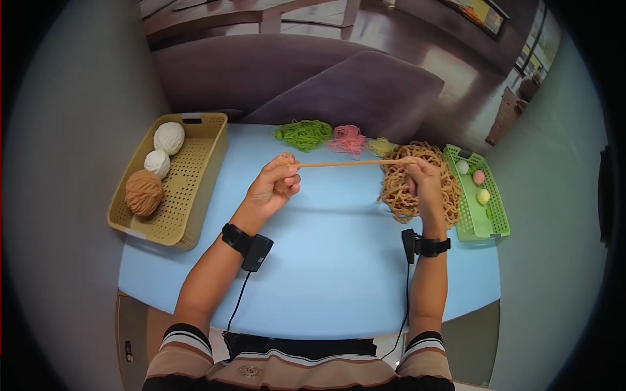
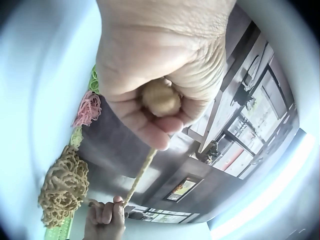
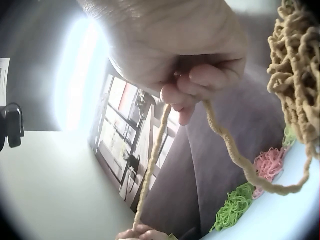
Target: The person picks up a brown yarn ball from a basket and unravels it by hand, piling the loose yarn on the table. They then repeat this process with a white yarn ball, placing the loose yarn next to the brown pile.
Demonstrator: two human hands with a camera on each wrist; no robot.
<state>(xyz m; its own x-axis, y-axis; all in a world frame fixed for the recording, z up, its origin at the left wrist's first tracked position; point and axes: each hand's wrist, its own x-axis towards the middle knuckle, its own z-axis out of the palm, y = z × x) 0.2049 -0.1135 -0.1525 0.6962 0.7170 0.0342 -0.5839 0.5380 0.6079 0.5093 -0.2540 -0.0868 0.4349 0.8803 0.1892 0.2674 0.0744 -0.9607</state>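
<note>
A tan yarn strand [image 1: 345, 163] is stretched nearly level between the two hands, above the table. The left hand [image 1: 272, 184] curls round a small tan yarn ball [image 2: 161, 98], seen inside its fingers in the left wrist view. My right hand [image 1: 425, 184] pinches the strand's other end of the taut stretch. From the right fingers [image 3: 192, 90] a slack length [image 3: 235, 152] loops down and across to the big loose tan yarn pile [image 1: 417, 186], which lies behind and beside the right hand in the head view.
At the left, a yellow-brown basket [image 1: 203, 176] holds two white balls and a brown ball [image 1: 144, 193]. Green yarn [image 1: 304, 135], pink yarn [image 1: 347, 139] and pale yellow yarn [image 1: 381, 147] lie along the far edge. A green basket [image 1: 474, 218] with small balls stands right.
</note>
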